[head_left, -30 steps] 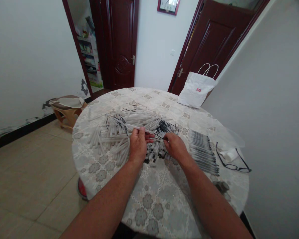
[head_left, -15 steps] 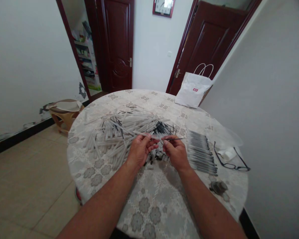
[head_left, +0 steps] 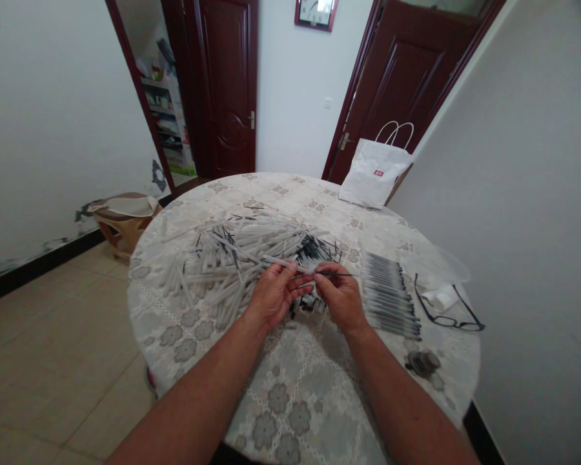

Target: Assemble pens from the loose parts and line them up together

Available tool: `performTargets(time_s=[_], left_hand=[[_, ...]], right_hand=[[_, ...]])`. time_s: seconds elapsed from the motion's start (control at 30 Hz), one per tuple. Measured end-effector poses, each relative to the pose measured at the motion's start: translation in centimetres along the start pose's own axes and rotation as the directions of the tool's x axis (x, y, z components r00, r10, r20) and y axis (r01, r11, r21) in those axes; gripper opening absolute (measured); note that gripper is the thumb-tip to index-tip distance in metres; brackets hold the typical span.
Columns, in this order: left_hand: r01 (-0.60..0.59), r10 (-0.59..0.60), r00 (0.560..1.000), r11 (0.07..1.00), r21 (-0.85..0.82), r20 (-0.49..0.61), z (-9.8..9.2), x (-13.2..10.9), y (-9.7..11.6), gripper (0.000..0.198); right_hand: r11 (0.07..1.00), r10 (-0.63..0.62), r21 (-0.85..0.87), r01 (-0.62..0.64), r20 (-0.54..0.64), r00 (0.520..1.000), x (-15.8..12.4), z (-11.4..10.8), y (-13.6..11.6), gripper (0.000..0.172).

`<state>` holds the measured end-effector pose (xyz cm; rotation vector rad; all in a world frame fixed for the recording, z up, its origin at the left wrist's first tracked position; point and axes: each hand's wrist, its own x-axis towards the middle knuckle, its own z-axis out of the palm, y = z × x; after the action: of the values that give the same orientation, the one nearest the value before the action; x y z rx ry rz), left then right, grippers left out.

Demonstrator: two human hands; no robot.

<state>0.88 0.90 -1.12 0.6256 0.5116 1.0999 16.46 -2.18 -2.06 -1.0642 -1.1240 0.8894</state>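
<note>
My left hand (head_left: 272, 296) pinches a whitish translucent pen barrel (head_left: 281, 262) over the middle of the table. Just to its right, my right hand (head_left: 339, 298) has thumb and fingers closed on a thin black pen refill (head_left: 345, 275). The two hands almost meet, with the refill in line with the barrel's end; whether it is inside is too small to tell. Beyond them lies a big heap of pale pen barrels (head_left: 266, 242) and a bunch of dark refills (head_left: 311, 247). Small black and clear pieces (head_left: 314, 305) lie partly hidden beneath my hands.
A row of pens with dark ends (head_left: 392, 294) lies at right, beside black-framed glasses (head_left: 446, 321) and crumpled white tissue (head_left: 440, 297). A small dark object (head_left: 422, 363) sits nearer me. A white paper bag (head_left: 375, 174) stands at the back of the round table (head_left: 281, 426).
My hands have drawn slightly closer together, and the left fingertips now reach nearer the right hand. The refill's free end sticks out a little less to the right.
</note>
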Motion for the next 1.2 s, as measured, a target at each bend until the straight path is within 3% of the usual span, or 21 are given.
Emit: performTargets(time_s=[0.2, 0.3, 0.43, 0.63, 0.73, 0.8, 0.9, 1.0, 1.2], left_hand=[[-0.014, 0.014, 1.0, 1.0, -0.016, -0.015, -0.1, 0.1, 0.0, 0.035], [-0.018, 0.018, 1.0, 1.0, -0.006, -0.023, -0.1, 0.1, -0.1, 0.034], [0.005, -0.005, 1.0, 1.0, 0.009, -0.003, 0.0, 0.1, 0.0, 0.035], [0.075, -0.083, 0.989, 0.995, 0.065, 0.126, 0.3, -0.5, -0.1, 0.033], [0.103, -0.11, 0.983, 0.993, 0.053, 0.147, 0.3, -0.6, -0.1, 0.031], [0.087, -0.089, 0.989, 0.996, 0.016, 0.116, 0.2, -0.4, 0.0, 0.031], [0.019, -0.018, 0.999, 0.999, -0.032, 0.031, 0.0, 0.0, 0.2, 0.029], [-0.007, 0.008, 1.0, 1.0, -0.02, 0.017, -0.1, 0.1, 0.1, 0.029], [0.153, -0.178, 0.968, 0.977, 0.147, 0.176, 0.2, -0.5, -0.6, 0.027]], right_hand=[[0.995, 0.054, -0.093, -0.045, 0.099, 0.994, -0.2, -0.8, -0.2, 0.033], [0.994, 0.088, 0.05, -0.095, 0.13, 0.988, -0.1, -1.1, -0.5, 0.042], [0.969, 0.123, 0.21, -0.128, 0.038, 0.992, 0.2, -0.9, -0.5, 0.052], [0.983, 0.173, 0.039, -0.179, 0.137, 0.975, -0.2, -0.4, 0.1, 0.049], [0.989, 0.132, 0.039, -0.141, 0.169, 0.977, -0.2, -0.7, -0.2, 0.049], [0.99, 0.083, 0.102, -0.096, 0.127, 0.988, -0.1, -1.1, -0.5, 0.051], [0.978, -0.004, 0.21, 0.01, -0.031, 1.0, 0.2, -1.8, -1.1, 0.044], [0.982, -0.078, 0.159, 0.098, -0.123, 0.989, 0.0, -1.8, -1.3, 0.046], [0.989, -0.055, -0.128, 0.075, 0.153, 0.987, -0.7, 0.0, -0.6, 0.058]])
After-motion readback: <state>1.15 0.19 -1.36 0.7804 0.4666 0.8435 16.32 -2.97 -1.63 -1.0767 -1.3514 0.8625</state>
